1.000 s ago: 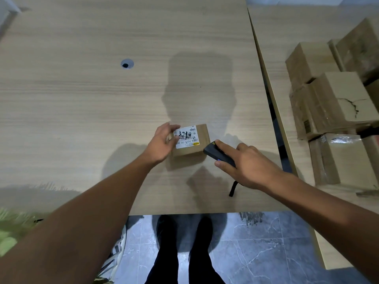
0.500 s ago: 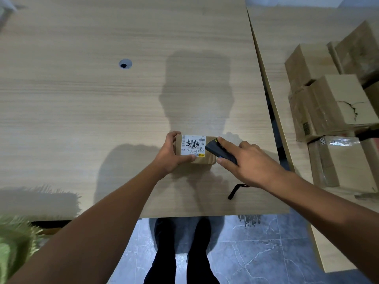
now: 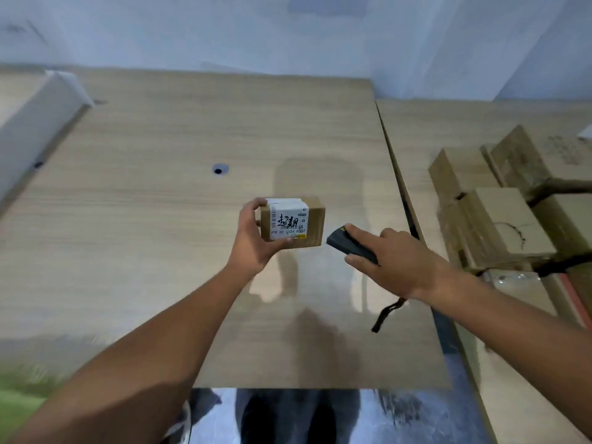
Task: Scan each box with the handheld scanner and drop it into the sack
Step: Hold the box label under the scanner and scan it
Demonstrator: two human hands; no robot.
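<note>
A small brown cardboard box [image 3: 312, 224] with a white printed label is lifted above the wooden table [image 3: 160, 235]. My left hand [image 3: 253, 241] grips it from the left side, thumb under the label and fingers over the top edge. Just right of the box, my right hand [image 3: 389, 259] holds the dark handheld scanner [image 3: 347, 243], whose nose points at the box's lower right corner. A black wrist strap [image 3: 386, 312] dangles below that hand. The green sack [image 3: 16, 398] shows only as a blurred edge at the bottom left.
A second table [image 3: 426, 129] stands to the right with several stacked cardboard boxes [image 3: 499, 219] on it. A cable hole [image 3: 219, 169] sits in the main table's left middle. A white panel [image 3: 35, 123] leans at the far left. My feet are on the tiled floor below.
My left hand has raised the box off the table and tilted its label toward me. The scanner has drawn slightly back to the right. The view has tipped upward, showing the wall.
</note>
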